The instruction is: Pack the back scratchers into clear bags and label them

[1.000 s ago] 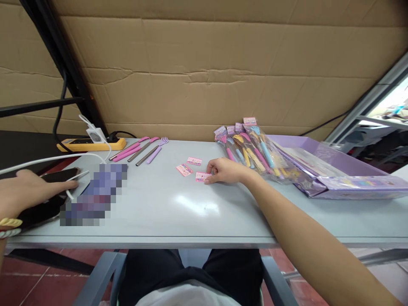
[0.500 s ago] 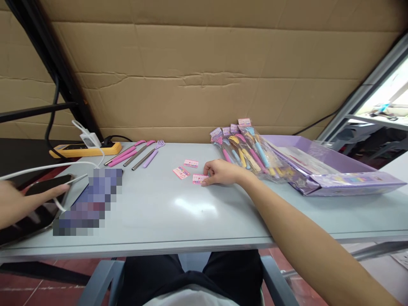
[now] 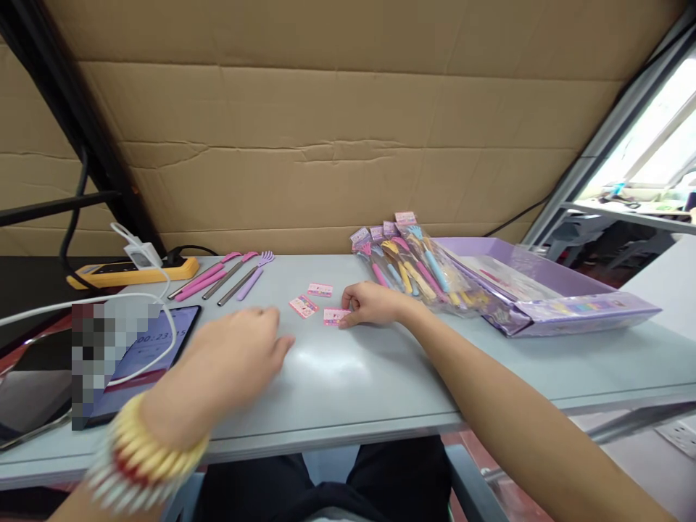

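My right hand (image 3: pixel 365 303) rests on the table, thumb and forefinger pinched at the right edge of a small pink printed card (image 3: pixel 333 317). Two similar cards, one flat (image 3: pixel 320 290) and one tilted (image 3: pixel 303 306), lie just beyond it to the left. Over the table's left half is my left hand (image 3: pixel 236 355), slightly blurred, with its thumb apart from the bent fingers and nothing visible in it. Behind that hand lie loose back scratchers with metal rods, pink (image 3: pixel 201 281) and purple (image 3: pixel 251 283). Several bagged back scratchers (image 3: pixel 416 268) are heaped right of my right hand.
A purple tray-like box (image 3: pixel 587 308) with plastic bags stands at the right. At the left are a phone showing a timer (image 3: pixel 182 326), another dark phone (image 3: pixel 38 391), a white cable (image 3: pixel 168 348) and a yellow power strip (image 3: pixel 117 275). Cardboard (image 3: pixel 337 109) walls the back.
My left hand has left the phones and come right over the table. The phone's timer screen is now lit. My right hand stays on the same card; the view has shifted slightly.
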